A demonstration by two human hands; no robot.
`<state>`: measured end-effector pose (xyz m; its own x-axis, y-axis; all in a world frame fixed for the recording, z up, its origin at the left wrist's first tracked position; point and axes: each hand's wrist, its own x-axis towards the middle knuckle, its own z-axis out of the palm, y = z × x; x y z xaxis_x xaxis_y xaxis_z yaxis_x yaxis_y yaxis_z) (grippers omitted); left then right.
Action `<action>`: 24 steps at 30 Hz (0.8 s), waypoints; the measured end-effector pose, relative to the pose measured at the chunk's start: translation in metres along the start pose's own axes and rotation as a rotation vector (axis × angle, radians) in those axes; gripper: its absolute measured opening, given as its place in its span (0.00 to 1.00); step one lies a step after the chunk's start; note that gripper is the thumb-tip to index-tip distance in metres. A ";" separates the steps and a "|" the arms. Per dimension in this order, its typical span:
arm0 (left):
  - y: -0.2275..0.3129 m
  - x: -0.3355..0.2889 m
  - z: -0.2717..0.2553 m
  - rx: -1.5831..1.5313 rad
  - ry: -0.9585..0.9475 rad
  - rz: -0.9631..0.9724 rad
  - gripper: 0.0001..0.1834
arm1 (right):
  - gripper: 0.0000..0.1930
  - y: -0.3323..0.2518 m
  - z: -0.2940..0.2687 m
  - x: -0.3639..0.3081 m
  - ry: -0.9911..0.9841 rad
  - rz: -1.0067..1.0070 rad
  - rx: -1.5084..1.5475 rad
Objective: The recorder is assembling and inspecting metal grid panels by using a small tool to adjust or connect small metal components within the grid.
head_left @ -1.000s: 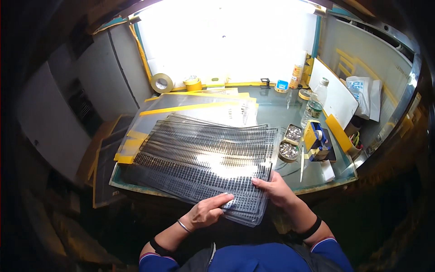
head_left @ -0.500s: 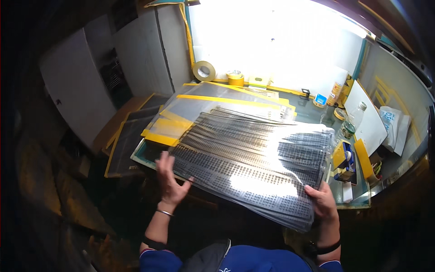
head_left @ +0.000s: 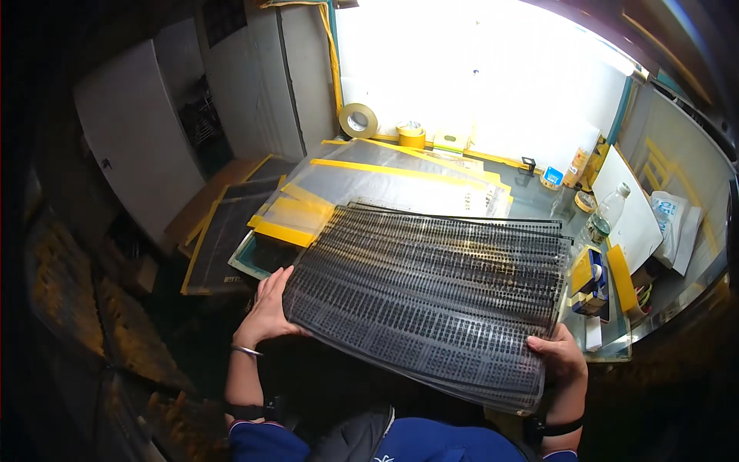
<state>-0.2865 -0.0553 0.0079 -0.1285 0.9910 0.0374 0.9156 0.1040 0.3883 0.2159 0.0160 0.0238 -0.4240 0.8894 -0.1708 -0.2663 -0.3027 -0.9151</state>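
A loose stack of clear film sheets (head_left: 423, 296), printed with rows of small black marks, tilts over the near edge of the glass-topped table. My right hand (head_left: 560, 350) grips its near right edge, thumb on top and fingers hidden beneath. At the left edge, my left hand (head_left: 267, 308) holds the stack's side, its fingers along the edge and its thumb by the near corner, partly hidden. The sheets overlap unevenly at the far side. Beyond them lie larger translucent sheets (head_left: 377, 174) bordered with yellow tape.
Tape rolls (head_left: 359, 121) stand along the back by a bright lit panel (head_left: 477, 77). On the right are a clear bottle (head_left: 616, 204), a blue-and-yellow tape dispenser (head_left: 589, 281), a white board (head_left: 627, 208) and a plastic bag (head_left: 668, 219). Dark yellow-edged sheets (head_left: 231, 231) lie left.
My left hand has gone from spread beside the stack to against its left edge. The stack has shifted slightly toward me and tilted, losing its bright glare. My right hand keeps its grip.
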 end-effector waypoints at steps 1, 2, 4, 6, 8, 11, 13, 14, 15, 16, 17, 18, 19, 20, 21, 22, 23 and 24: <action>-0.002 -0.003 -0.001 -0.003 0.001 0.003 0.73 | 0.21 -0.003 0.004 -0.002 0.021 -0.020 0.020; -0.004 -0.009 0.000 -0.072 -0.023 -0.007 0.75 | 0.20 -0.005 0.000 -0.005 -0.001 -0.009 0.014; -0.012 -0.020 0.004 -0.141 -0.061 0.028 0.80 | 0.20 -0.002 -0.012 -0.007 0.003 0.012 0.010; -0.002 -0.028 -0.010 -0.313 -0.152 -0.043 0.79 | 0.20 0.000 -0.022 -0.006 0.006 0.035 0.007; -0.006 -0.035 -0.012 -0.811 -0.217 -0.106 0.72 | 0.19 0.002 -0.027 -0.006 0.004 0.077 -0.024; -0.023 -0.022 0.003 -1.041 -0.025 -0.396 0.40 | 0.18 0.001 -0.020 -0.006 0.001 0.065 -0.027; -0.026 -0.020 0.008 -1.060 -0.061 -0.337 0.24 | 0.17 -0.004 -0.011 -0.007 -0.004 0.024 -0.043; -0.021 -0.016 0.006 -1.121 -0.015 -0.299 0.20 | 0.17 -0.006 -0.008 -0.007 0.000 -0.017 -0.063; -0.016 -0.011 0.004 -1.181 0.030 -0.260 0.17 | 0.17 -0.008 -0.010 -0.007 0.000 -0.026 -0.064; -0.012 -0.005 0.000 -1.142 0.096 -0.194 0.13 | 0.17 -0.011 -0.014 -0.007 0.049 -0.085 -0.163; -0.007 0.002 -0.005 -1.102 0.162 -0.130 0.10 | 0.16 -0.014 -0.016 -0.008 0.099 -0.142 -0.261; -0.004 0.009 -0.011 -1.071 0.230 -0.067 0.09 | 0.16 -0.025 -0.006 -0.009 0.123 -0.224 -0.364; -0.001 0.017 -0.018 -1.039 0.298 -0.005 0.08 | 0.13 -0.031 -0.007 -0.008 0.124 -0.259 -0.413; 0.007 0.028 -0.023 -1.029 0.344 0.053 0.08 | 0.13 -0.036 -0.006 -0.008 0.101 -0.328 -0.393; 0.007 0.040 -0.028 -1.015 0.394 0.142 0.08 | 0.12 -0.042 -0.004 -0.008 0.071 -0.400 -0.371; 0.011 0.048 -0.032 -1.036 0.439 0.160 0.07 | 0.11 -0.047 -0.007 -0.006 0.055 -0.479 -0.420; 0.017 0.052 -0.037 -1.050 0.486 0.176 0.06 | 0.13 -0.053 0.004 -0.005 0.056 -0.528 -0.336; 0.008 0.058 -0.040 -0.987 0.489 0.280 0.10 | 0.15 -0.056 0.005 -0.003 0.047 -0.536 -0.326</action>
<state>-0.3020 -0.0004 0.0503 -0.2993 0.8074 0.5085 0.2635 -0.4422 0.8573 0.2275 0.0283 0.0771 -0.2647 0.9050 0.3331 -0.1506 0.3024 -0.9412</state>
